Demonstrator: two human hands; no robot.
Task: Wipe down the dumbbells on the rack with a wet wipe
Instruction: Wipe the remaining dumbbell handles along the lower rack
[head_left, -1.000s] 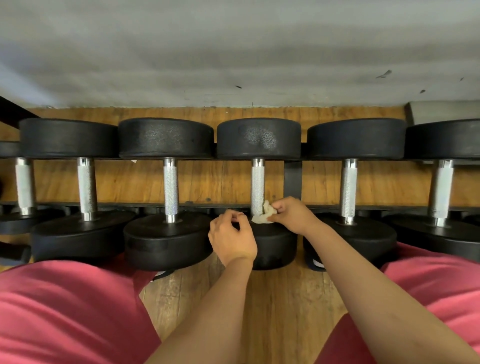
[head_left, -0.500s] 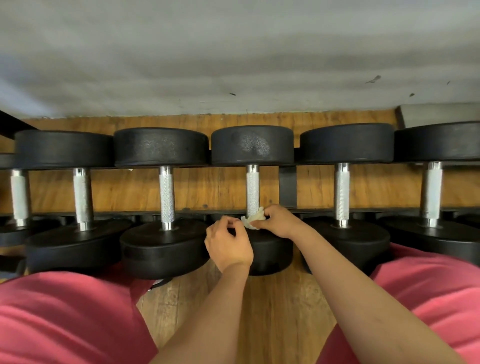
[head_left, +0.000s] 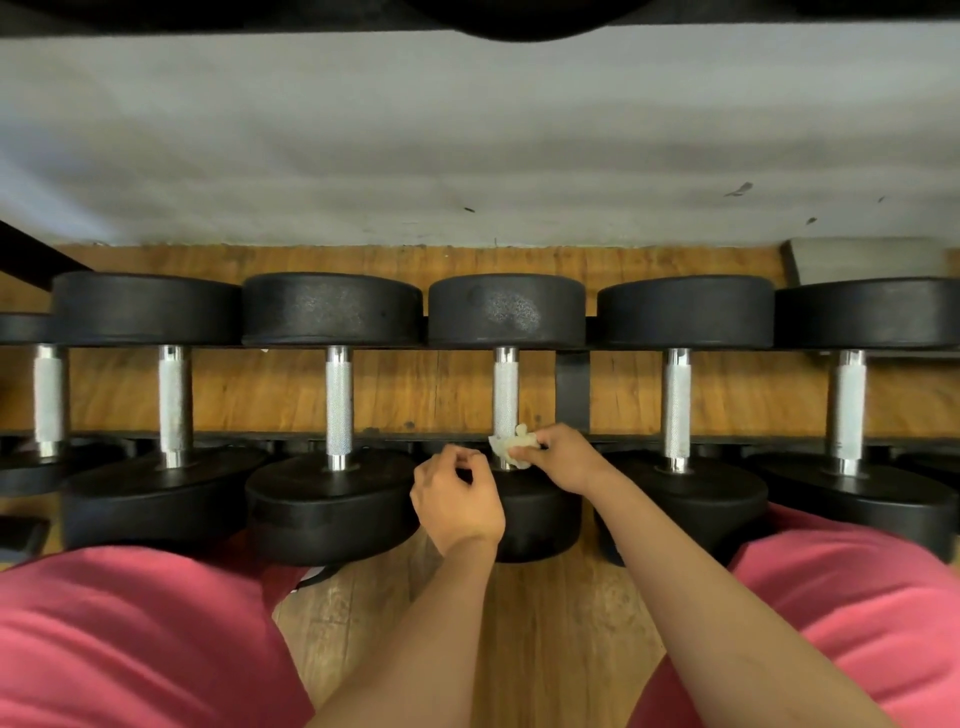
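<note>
Wipe (head_left: 511, 448) pinched in right hand (head_left: 563, 460).

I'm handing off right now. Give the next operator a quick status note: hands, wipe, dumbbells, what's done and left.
Right hand pinches the wet wipe against the near end of the centre dumbbell's handle.
Left hand is curled over that dumbbell's near head, holding nothing visible.
Done: unclear which dumbbells are wiped.
Left: finish this handle and heads, then the others on the rack.

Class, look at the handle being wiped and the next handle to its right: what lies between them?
A black rack strut stands close beside the wiped handle; the rest shows wood floor, in the head view.
</note>
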